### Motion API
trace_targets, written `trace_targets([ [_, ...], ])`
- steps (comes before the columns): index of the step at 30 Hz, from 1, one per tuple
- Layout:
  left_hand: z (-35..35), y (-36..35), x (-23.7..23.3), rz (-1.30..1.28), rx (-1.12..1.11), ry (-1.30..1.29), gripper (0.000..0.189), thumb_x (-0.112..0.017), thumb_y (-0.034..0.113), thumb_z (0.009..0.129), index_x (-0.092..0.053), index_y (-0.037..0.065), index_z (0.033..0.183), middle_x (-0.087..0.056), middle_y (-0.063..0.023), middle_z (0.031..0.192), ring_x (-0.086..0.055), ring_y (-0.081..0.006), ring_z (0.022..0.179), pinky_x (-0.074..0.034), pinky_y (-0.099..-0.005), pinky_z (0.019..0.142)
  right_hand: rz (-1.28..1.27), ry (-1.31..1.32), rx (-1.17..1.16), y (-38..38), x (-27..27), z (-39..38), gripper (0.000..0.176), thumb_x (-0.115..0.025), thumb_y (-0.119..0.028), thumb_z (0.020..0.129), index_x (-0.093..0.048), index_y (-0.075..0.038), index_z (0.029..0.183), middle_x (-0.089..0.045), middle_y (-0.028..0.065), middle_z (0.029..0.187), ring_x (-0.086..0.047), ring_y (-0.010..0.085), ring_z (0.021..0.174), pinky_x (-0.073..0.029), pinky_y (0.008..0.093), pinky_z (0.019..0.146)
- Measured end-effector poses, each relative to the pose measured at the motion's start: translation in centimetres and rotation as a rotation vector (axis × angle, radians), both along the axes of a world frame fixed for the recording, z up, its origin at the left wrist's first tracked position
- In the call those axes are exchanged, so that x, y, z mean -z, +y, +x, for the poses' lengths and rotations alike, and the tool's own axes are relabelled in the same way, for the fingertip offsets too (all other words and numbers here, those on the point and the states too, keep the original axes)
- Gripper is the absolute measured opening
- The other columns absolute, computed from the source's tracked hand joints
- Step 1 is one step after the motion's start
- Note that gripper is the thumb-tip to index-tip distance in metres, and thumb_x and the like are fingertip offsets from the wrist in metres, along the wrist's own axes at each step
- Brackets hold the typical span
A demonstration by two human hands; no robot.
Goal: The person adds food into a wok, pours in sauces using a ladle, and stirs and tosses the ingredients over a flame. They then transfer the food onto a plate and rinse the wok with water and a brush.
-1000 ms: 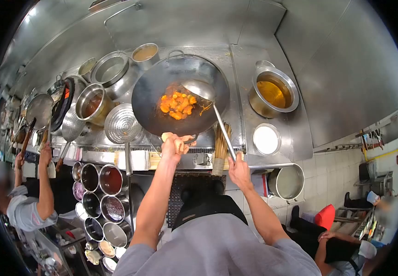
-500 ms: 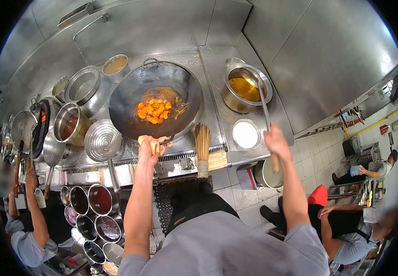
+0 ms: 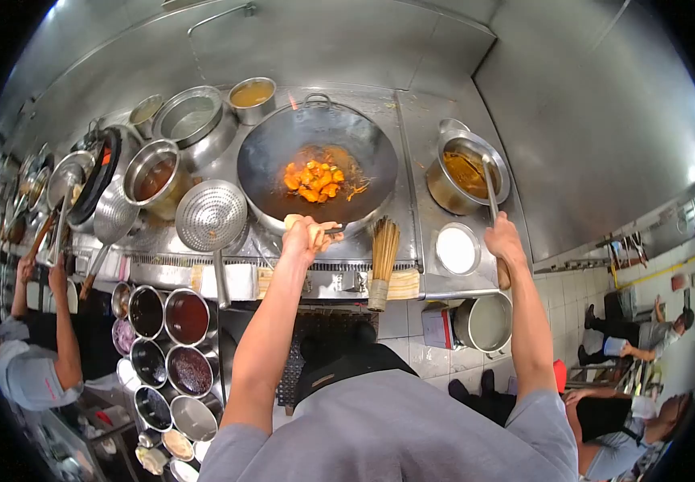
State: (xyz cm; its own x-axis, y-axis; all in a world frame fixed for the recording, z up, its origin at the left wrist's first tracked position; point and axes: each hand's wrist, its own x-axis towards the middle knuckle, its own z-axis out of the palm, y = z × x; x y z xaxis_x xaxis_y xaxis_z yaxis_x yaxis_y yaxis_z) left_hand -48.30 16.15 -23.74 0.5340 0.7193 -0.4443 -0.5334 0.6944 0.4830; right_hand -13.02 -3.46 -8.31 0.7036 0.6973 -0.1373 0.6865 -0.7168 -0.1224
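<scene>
My left hand [image 3: 313,235] is closed on the near handle of a large dark wok [image 3: 271,161], with a fold of cloth-like material at the grip. Orange food pieces [image 3: 314,180] lie in the wok's middle. To the right, my right hand [image 3: 504,241] grips a long-handled ladle [image 3: 490,181], whose bowl is down in the brown-orange liquid of a steel pot [image 3: 444,189]. Just left of that hand is a bowl of white contents [image 3: 457,248]. A bamboo brush [image 3: 384,257] lies at the stove's front edge, between my hands.
A perforated strainer [image 3: 211,215] and several steel pots stand left of the wok. Below them are several sauce containers [image 3: 188,316]. One co-worker [image 3: 34,373] is at the far left; others [image 3: 617,418] are at the right. A large pot [image 3: 484,323] sits below the counter's right edge.
The ladle's bowl has gone down into the pot's liquid. The view has shifted, so the wok and stove appear further right. My left hand keeps its hold on the wok handle.
</scene>
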Motion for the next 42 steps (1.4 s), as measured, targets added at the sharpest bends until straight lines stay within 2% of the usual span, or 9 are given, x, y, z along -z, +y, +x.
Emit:
trace_targets([
  [3, 0.6, -0.3, -0.6, -0.051, -0.080, 0.049, 0.011, -0.046, 0.006, 0.089, -0.042, -0.001, 0.082, -0.063, -0.0360, 0.091, -0.062, -0.0414, 0.055, -0.044, -0.0390, 0.037, 0.126, 0.055, -0.069, 0.1, -3.8, -3.0, 0.035, -0.051, -0.014, 0.090, -0.048, 0.007, 0.117, -0.060, 0.0336, 0.109, -0.059, 0.0446, 0.105, -0.047, 0.0474, 0.090],
  [6, 0.6, 0.1, 0.5, -0.052, -0.088, 0.038, 0.012, -0.046, 0.007, 0.090, -0.042, -0.002, 0.083, -0.063, -0.0364, 0.091, -0.060, -0.0338, 0.050, -0.042, -0.0381, 0.035, 0.271, 0.270, -0.190, 1.9, -7.2, -6.2, 0.031, -0.052, -0.018, 0.093, -0.049, 0.003, 0.115, -0.065, 0.0239, 0.090, -0.065, 0.0355, 0.084, -0.050, 0.0428, 0.076],
  [11, 0.7, -0.3, 0.1, -0.040, -0.079, 0.002, 0.019, -0.044, 0.009, 0.093, -0.044, -0.003, 0.078, -0.063, -0.0363, 0.089, -0.052, -0.0256, 0.041, -0.041, -0.0365, 0.037, 0.353, 0.668, -0.296, 4.5, -9.8, -11.2, 0.030, -0.052, -0.018, 0.095, -0.049, 0.002, 0.116, -0.043, 0.0017, 0.067, -0.045, 0.0093, 0.058, -0.043, 0.0308, 0.055],
  [23, 1.5, -0.8, -1.9, 0.008, -0.168, 0.091, 0.019, -0.041, 0.009, 0.093, -0.042, -0.002, 0.078, -0.062, -0.0370, 0.089, -0.042, -0.0228, 0.038, -0.035, -0.0371, 0.037, 0.518, 0.326, -0.633, 0.9, -6.0, -9.6, 0.028, -0.055, -0.019, 0.094, -0.052, 0.001, 0.113, -0.047, 0.0163, 0.066, -0.050, 0.0242, 0.060, -0.040, 0.0375, 0.058],
  [30, 1.4, -4.0, -2.9, 0.072, -0.105, 0.227, 0.021, -0.033, 0.018, 0.097, -0.034, 0.000, 0.107, -0.063, -0.0339, 0.095, -0.062, -0.0424, 0.060, -0.044, -0.0359, 0.039, 0.092, 0.395, -0.697, -2.0, -7.8, -7.1, 0.026, -0.057, -0.015, 0.091, -0.056, 0.002, 0.110, -0.052, 0.0201, 0.068, -0.050, 0.0300, 0.062, -0.041, 0.0399, 0.060],
  [36, 2.5, -4.4, -5.6, -0.018, -0.131, 0.226, 0.036, -0.031, 0.024, 0.096, -0.048, -0.005, 0.082, -0.064, -0.0279, 0.091, -0.064, -0.0399, 0.070, -0.047, -0.0339, 0.044, 0.086, 0.186, -0.882, 0.9, -3.3, -6.1, 0.023, -0.054, -0.022, 0.092, -0.053, 0.001, 0.093, -0.062, 0.0246, 0.079, -0.058, 0.0466, 0.079, -0.045, 0.0522, 0.069],
  [38, 0.0, -7.6, 2.4, 0.179, -0.052, -0.089, 0.036, -0.033, 0.028, 0.095, -0.049, -0.003, 0.089, -0.065, -0.0276, 0.090, -0.064, -0.0379, 0.065, -0.044, -0.0347, 0.042, 0.057, 0.188, -0.812, 0.8, -2.3, -7.4, 0.022, -0.054, -0.021, 0.092, -0.053, 0.001, 0.095, -0.062, 0.0244, 0.078, -0.058, 0.0467, 0.079, -0.045, 0.0525, 0.069],
  [40, -0.9, -14.9, -0.1, 0.158, -0.056, 0.342, 0.035, -0.034, 0.033, 0.096, -0.056, 0.008, 0.086, -0.066, -0.0287, 0.090, -0.064, -0.0352, 0.060, -0.039, -0.0338, 0.036, 0.060, 0.244, -0.715, -0.9, -2.2, -7.5, 0.021, -0.055, -0.020, 0.091, -0.054, 0.000, 0.097, -0.062, 0.0237, 0.075, -0.059, 0.0462, 0.079, -0.045, 0.0534, 0.068],
  [42, -1.2, -16.0, -1.7, 0.089, -0.119, 0.282, 0.043, -0.032, 0.037, 0.097, -0.055, 0.008, 0.074, -0.065, -0.0282, 0.090, -0.063, -0.0363, 0.060, -0.036, -0.0311, 0.037, 0.054, 0.293, -0.732, -2.1, -3.7, -6.6, 0.019, -0.055, -0.019, 0.090, -0.055, -0.001, 0.096, -0.062, 0.0239, 0.074, -0.060, 0.0459, 0.078, -0.046, 0.0538, 0.068],
])
